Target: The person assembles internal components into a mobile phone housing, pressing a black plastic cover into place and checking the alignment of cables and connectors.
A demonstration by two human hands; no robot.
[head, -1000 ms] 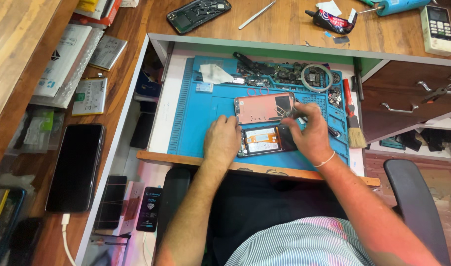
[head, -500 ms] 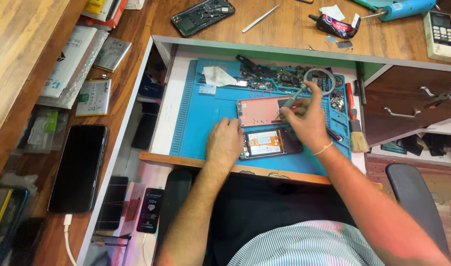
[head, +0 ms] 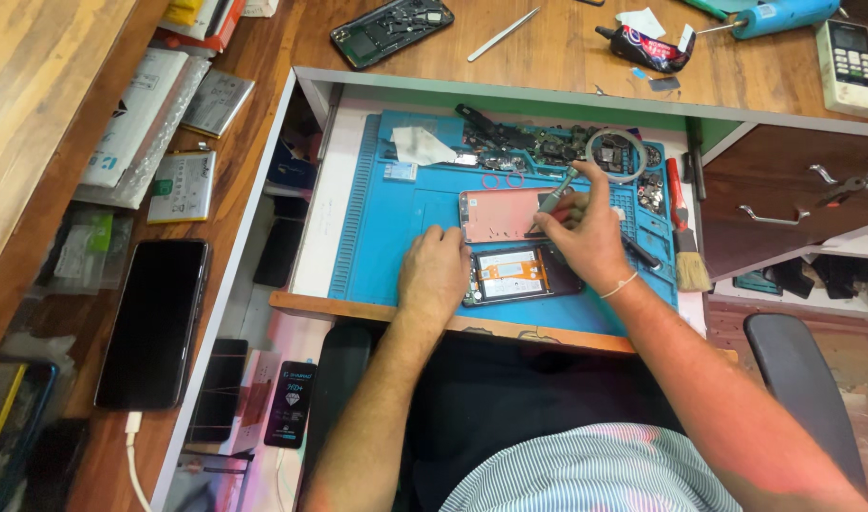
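Nearest to us, at the near edge of the blue work mat (head: 396,228), lies an opened phone (head: 521,275) with its orange and white insides facing up. Our left hand (head: 434,270) rests flat on the mat with its fingertips touching the left end of that phone, holding nothing. Our right hand (head: 586,232) sits over the phone's right end, fingers closed around a slim tool (head: 554,194) whose tip points up and left. Just beyond the phone lies a pink panel (head: 498,213), touching the tool hand. To the right, a brush (head: 685,242) lies along the mat's edge. Farther back on the mat are a white cloth (head: 423,147), scattered small parts (head: 538,147) and a ring-shaped lens (head: 616,155). On the wooden surface (head: 557,57) beyond lies a dark phone frame (head: 391,27), tweezers (head: 502,34) and a blue power tool (head: 785,14).
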